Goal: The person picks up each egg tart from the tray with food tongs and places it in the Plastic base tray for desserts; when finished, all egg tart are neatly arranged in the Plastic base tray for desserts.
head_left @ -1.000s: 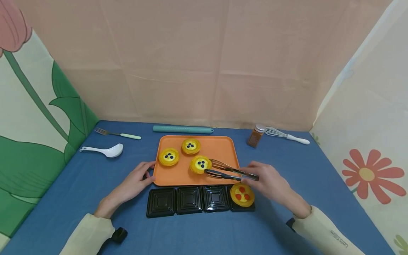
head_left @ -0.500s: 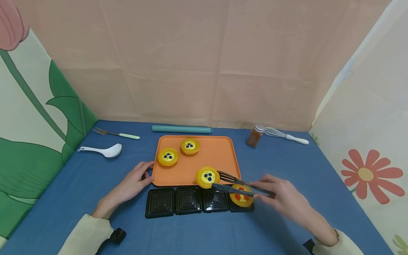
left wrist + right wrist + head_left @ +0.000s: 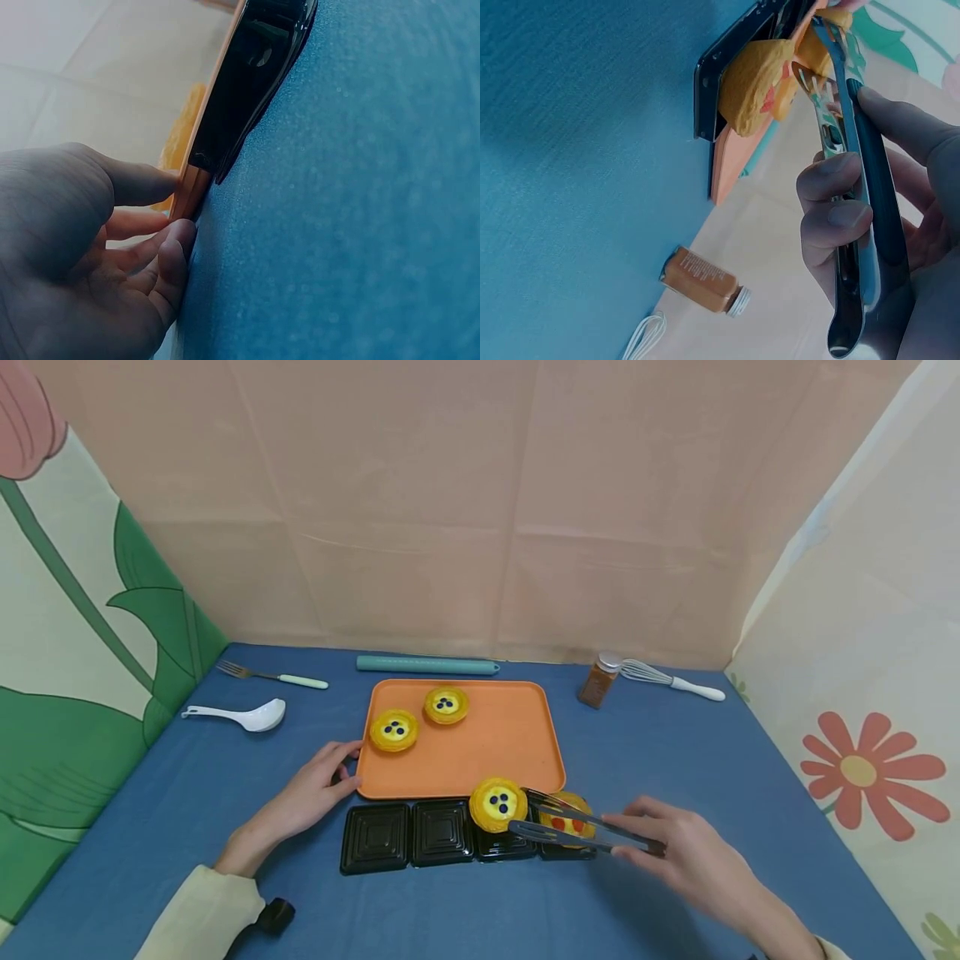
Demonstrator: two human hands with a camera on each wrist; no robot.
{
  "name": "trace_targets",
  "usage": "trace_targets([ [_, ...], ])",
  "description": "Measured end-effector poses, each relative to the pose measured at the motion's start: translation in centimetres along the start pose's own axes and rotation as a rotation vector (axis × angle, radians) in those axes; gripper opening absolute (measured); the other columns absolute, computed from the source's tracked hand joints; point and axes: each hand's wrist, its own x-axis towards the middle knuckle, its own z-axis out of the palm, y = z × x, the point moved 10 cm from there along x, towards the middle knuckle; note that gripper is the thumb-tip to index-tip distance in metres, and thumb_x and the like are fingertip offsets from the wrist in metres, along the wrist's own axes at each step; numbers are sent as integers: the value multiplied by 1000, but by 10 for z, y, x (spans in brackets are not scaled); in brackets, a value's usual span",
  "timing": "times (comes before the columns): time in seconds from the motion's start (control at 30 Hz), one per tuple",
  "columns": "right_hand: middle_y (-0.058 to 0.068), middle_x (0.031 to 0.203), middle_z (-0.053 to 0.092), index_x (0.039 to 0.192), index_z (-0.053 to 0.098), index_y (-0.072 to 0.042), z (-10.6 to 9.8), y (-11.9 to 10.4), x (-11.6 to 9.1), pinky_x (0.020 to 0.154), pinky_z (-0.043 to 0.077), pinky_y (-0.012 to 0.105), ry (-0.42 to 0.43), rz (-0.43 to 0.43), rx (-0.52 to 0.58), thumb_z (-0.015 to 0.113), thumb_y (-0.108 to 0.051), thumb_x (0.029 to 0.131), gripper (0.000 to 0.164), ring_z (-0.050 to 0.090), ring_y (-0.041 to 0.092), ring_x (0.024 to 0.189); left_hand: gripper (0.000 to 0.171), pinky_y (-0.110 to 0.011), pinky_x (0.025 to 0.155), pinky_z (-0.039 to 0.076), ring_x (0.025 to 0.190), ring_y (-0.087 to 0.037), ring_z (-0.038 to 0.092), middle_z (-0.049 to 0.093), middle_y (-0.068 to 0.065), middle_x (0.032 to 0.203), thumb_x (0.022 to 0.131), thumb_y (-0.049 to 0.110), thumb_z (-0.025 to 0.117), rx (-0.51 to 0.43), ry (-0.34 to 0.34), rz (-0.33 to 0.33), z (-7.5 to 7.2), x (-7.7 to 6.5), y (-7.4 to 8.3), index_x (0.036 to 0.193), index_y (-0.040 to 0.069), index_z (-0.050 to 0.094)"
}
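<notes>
Right hand [image 3: 693, 856], grip clamped round tongs [image 3: 877, 172], is holding a blueberry-topped tart [image 3: 498, 805] to its left — over the black tray [image 3: 375, 839]

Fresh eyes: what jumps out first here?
The orange tray mid-table, bearing two yellow tarts, the left hand at its left edge. Then the tongs in the right hand, gripping another tart over the black container in front. A red-spotted tart sits in its rightmost compartment.
</notes>
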Motion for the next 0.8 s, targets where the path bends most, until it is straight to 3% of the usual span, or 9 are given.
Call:
trace_targets([
  [0.57,-6,105,60,126,73,-23,4,1,-3,54,44,22,-31,27,-12,76,-31,91,37,48,-3,69,54,-31,70,41,92,-22,47,48,-18,128,102,12,60,-10,-4,-7,1,1,-3,149,-6,39],
  [0.8,-5,102,60,128,72,-25,2,8,-5,55,46,23,-26,103,41,76,-39,90,41,50,0,66,55,-31,70,41,91,-22,47,47,-18,129,102,12,60,-12,-6,-9,1,1,-3,149,-6,39],
])
